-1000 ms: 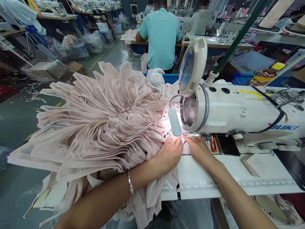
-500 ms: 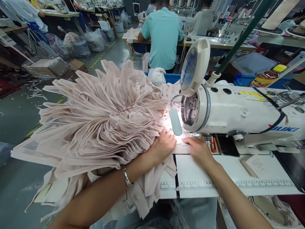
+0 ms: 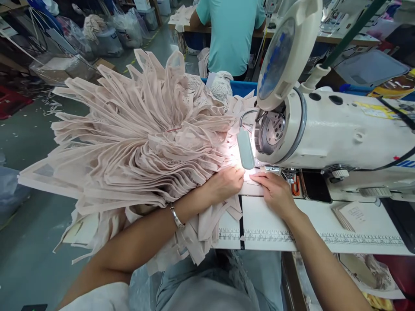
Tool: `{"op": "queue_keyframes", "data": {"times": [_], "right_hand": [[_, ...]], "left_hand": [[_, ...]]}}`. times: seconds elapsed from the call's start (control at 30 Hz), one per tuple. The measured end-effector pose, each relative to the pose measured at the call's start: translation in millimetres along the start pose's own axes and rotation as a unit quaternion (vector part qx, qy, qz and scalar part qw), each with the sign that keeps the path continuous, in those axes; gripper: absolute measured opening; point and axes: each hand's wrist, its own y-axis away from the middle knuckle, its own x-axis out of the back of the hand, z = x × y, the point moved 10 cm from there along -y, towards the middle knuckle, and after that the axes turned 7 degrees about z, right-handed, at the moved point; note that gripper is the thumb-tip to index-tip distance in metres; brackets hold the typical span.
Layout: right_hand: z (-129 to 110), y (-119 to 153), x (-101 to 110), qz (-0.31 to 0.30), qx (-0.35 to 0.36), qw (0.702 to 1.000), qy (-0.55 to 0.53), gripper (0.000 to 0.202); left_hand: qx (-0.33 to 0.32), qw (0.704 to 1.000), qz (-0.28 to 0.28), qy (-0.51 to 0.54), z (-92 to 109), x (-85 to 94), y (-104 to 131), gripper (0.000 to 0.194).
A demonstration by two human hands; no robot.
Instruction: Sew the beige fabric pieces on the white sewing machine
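Observation:
Under the sewing machine's [image 3: 337, 134] small lamp [image 3: 246, 149], my left hand [image 3: 227, 185] is closed, fingers curled onto pale fabric in the glare. Close on its right, my right hand [image 3: 277, 192] pinches the edge of a pale fabric piece [image 3: 253, 181], thumb and forefinger pointing left. Glare and the lamp hide the needle and much of the cloth there. A big bundle of beige mesh straps [image 3: 139, 142], tied with a thin red string [image 3: 173, 129], fans out to the left. My left forearm rests along its front edge.
A ruler strip [image 3: 324, 237] runs along the table's front edge. Orange-handled snips [image 3: 295, 185] lie beneath the machine arm, and a small stack of labels [image 3: 352, 216] sits to the right. A person in a turquoise shirt [image 3: 231, 34] sits ahead.
The view has tilted down and the machine looks nearer. My right fingertips have moved slightly toward my left hand. Both hands stay by the lit cloth.

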Motion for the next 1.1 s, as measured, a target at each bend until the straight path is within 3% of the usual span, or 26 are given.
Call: {"op": "queue_keyframes", "data": {"times": [0.13,0.33,0.5,0.7,1.1], "right_hand": [[2.6,-3.3,6.5,0.014,-0.035,0.999,-0.038,0.042],[5.7,-5.7,15.0,0.043,-0.069,0.995,-0.056,0.041],[-4.7,-7.1,24.3,0.084,-0.028,0.994,-0.072,0.039],[-12.4,-8.5,24.3,0.081,0.005,0.992,-0.096,0.038],[-5.5,-4.8,17.8,0.06,-0.009,0.995,-0.08,0.038]], "left_hand": [[0.038,0.999,-0.022,0.032,-7.0,-1.9,0.9,0.022],[0.079,0.991,0.017,0.104,-18.5,-0.1,3.7,0.027],[0.045,0.98,0.067,0.184,-16.3,-1.0,1.4,0.029],[0.01,0.973,0.108,0.205,-11.9,-2.7,2.2,0.033],[0.044,0.961,0.095,0.255,-19.4,-5.2,6.6,0.028]]}}
